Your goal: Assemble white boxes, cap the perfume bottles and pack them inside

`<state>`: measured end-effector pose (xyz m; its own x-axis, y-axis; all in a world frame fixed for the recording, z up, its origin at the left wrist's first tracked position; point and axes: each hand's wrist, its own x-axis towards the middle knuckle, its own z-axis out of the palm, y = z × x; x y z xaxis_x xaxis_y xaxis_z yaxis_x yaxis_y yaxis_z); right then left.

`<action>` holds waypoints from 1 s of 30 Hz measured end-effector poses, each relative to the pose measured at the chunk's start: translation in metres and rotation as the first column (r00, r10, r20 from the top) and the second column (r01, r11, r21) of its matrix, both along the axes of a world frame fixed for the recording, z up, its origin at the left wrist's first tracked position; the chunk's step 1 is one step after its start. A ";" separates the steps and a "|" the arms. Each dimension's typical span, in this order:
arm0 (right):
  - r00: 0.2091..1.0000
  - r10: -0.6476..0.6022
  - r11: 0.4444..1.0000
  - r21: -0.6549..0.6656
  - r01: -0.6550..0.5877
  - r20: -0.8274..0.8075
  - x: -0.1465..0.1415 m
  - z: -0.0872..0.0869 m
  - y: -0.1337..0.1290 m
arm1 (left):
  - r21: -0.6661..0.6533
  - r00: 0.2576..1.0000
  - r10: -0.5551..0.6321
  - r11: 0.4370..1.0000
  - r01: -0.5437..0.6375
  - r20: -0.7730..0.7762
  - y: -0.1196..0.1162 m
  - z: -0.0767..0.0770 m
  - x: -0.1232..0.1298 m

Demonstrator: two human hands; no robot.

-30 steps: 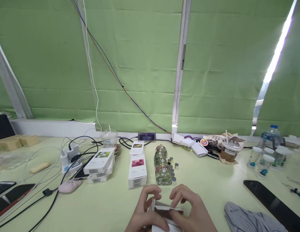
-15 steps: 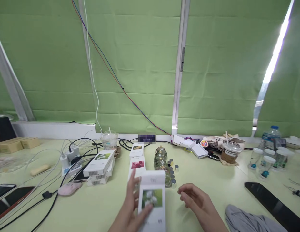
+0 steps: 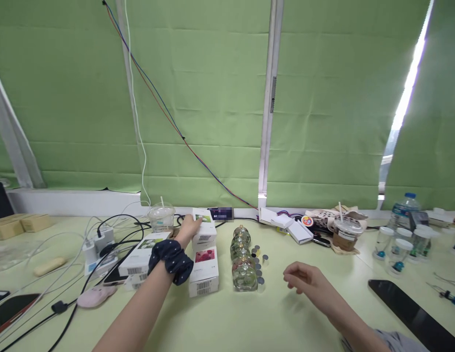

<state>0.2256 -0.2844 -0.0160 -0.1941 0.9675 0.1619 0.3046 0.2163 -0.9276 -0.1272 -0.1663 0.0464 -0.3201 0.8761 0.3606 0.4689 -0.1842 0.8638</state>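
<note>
My left hand (image 3: 190, 230), with a dark dotted scrunchie (image 3: 170, 261) on the wrist, reaches to the back of the table. Its fingers are closed on the left side of a white card box (image 3: 204, 227) with a green plant picture, which sits at the far end of a row. Nearer stands another white box (image 3: 203, 274) with a pink picture and a barcode. To the right is a row of clear glass bottles (image 3: 244, 275), with several small silvery caps (image 3: 261, 281) beside it. My right hand (image 3: 304, 283) hovers over the table, empty, fingers loosely bent and apart.
On the left are a stack of white boxes (image 3: 139, 259), a power strip (image 3: 97, 254) with tangled cables and a pink mouse (image 3: 96, 296). Opened cartons (image 3: 300, 231), an iced drink (image 3: 347, 234), lidded vials (image 3: 399, 256) and a black slab (image 3: 414, 313) are on the right.
My left hand has carried the box with the green plant picture from the near edge to the back of the row. My right hand has shifted slightly rightward, still empty.
</note>
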 end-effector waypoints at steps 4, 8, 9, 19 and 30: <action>0.901 -0.298 0.951 0.177 0.253 0.315 0.025 -0.024 0.058 | -0.092 0.985 0.103 0.989 -0.116 -0.137 0.015 -0.008 -0.009; 0.752 -0.488 0.873 0.256 0.416 0.442 0.042 -0.045 0.111 | -0.108 0.954 0.154 0.976 -0.187 -0.258 0.019 -0.014 -0.014; 0.709 -0.529 0.848 0.270 0.456 0.466 0.043 -0.048 0.121 | -0.101 0.946 0.162 0.975 -0.197 -0.282 0.018 -0.014 -0.014; 0.446 -0.669 0.684 0.258 0.682 0.594 0.049 -0.072 0.183 | 0.160 0.758 0.187 0.981 -0.110 -0.625 -0.087 -0.009 -0.030; 0.407 -0.578 0.740 0.245 0.626 0.707 0.059 -0.067 0.162 | -0.234 0.601 0.208 0.786 -0.573 -0.772 -0.103 -0.036 -0.097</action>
<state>0.2850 -0.1227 -0.0830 0.4191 0.8839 0.2073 0.8764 -0.3343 -0.3465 -0.2243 -0.2696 0.0107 -0.4928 0.8318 0.2554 0.8691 0.4559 0.1919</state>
